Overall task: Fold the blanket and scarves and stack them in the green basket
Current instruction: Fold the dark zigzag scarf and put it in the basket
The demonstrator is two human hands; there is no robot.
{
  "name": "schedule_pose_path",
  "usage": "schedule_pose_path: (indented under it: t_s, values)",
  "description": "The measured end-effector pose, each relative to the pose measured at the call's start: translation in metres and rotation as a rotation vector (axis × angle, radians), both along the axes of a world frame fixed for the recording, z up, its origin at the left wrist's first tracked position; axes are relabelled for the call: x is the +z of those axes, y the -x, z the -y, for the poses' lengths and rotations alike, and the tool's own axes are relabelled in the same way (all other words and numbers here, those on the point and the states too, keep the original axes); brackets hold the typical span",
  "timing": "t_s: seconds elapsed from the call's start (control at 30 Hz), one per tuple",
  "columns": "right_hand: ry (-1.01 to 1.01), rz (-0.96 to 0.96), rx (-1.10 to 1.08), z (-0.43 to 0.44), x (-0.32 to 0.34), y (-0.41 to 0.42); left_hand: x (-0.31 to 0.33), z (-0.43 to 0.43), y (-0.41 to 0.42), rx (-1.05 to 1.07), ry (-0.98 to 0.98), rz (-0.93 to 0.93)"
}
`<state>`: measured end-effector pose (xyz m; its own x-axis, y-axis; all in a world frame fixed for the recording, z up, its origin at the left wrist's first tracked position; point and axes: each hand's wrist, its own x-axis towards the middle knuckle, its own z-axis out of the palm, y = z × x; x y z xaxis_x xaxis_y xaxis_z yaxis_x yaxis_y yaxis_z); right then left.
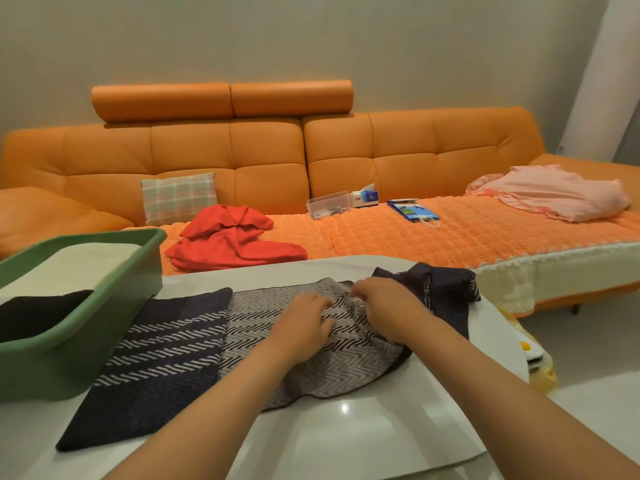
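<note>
A long scarf (166,344) with navy ends and a grey zigzag middle lies across the white table (346,431). Its left half is spread flat; its right end is bunched up near the table's far right. My left hand (304,323) rests on the zigzag middle with fingers curled into the cloth. My right hand (388,306) pinches a raised fold of the same scarf just beside it. The green basket (86,327) stands at the table's left, holding a folded black cloth (38,313) and a folded cream piece (79,265). A red scarf (232,240) lies crumpled on the sofa.
An orange sofa (346,150) runs behind the table, carrying a plaid cushion (178,197), a clear box (327,204), a tissue box (363,197), a blue paper bag (412,211) and a pink cloth (554,192). A yellow-and-white object (533,355) sits past the table's right edge.
</note>
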<state>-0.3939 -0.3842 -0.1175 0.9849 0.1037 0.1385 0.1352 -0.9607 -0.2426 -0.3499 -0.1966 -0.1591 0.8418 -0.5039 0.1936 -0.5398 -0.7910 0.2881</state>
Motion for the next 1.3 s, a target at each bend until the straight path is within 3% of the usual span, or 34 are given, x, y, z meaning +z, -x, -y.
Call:
schedule_pose_path:
  t_s: [0.07, 0.17, 0.3, 0.37, 0.5, 0.7, 0.8, 0.87, 0.93, 1.03, 1.17, 1.3]
  values:
    - [0.002, -0.161, -0.011, 0.001, -0.022, -0.019, -0.006, -0.003, -0.009, 0.005, -0.205, -0.13]
    - [0.286, -0.295, -0.098, 0.011, -0.046, -0.038, -0.018, -0.003, -0.008, -0.006, -0.342, -0.215]
    - [0.366, -0.301, -0.182, 0.015, -0.047, -0.051, -0.027, -0.01, 0.0, 0.025, -0.169, -0.014]
    - [0.422, -0.243, -0.147, 0.008, -0.04, -0.051, -0.028, -0.017, 0.005, 0.014, -0.182, 0.057]
    - [0.265, -0.102, 0.065, -0.02, -0.034, -0.033, -0.032, -0.021, 0.023, -0.011, -0.307, -0.036]
    - [0.298, -0.367, 0.004, -0.032, -0.057, -0.001, -0.015, -0.05, 0.051, -0.105, -0.188, -0.075]
    - [0.377, -0.4, -0.05, -0.044, -0.046, 0.007, -0.005, -0.083, 0.058, 0.021, -0.006, 0.035]
    - [0.418, -0.339, -0.013, -0.066, -0.038, 0.012, 0.002, -0.113, 0.061, 0.175, 0.013, 0.144]
    - [0.353, -0.266, 0.075, -0.099, -0.031, 0.02, 0.008, -0.145, 0.064, 0.362, -0.046, 0.156]
    - [0.197, -0.191, 0.208, -0.155, -0.027, 0.029, 0.011, -0.184, 0.071, 0.604, -0.231, 0.025]
    - [0.162, -0.177, 0.321, -0.21, -0.038, 0.031, 0.002, -0.214, 0.08, 0.704, -0.423, -0.01]
    - [0.22, -0.246, 0.308, -0.235, -0.05, 0.026, -0.002, -0.233, 0.084, 0.806, -0.394, -0.034]
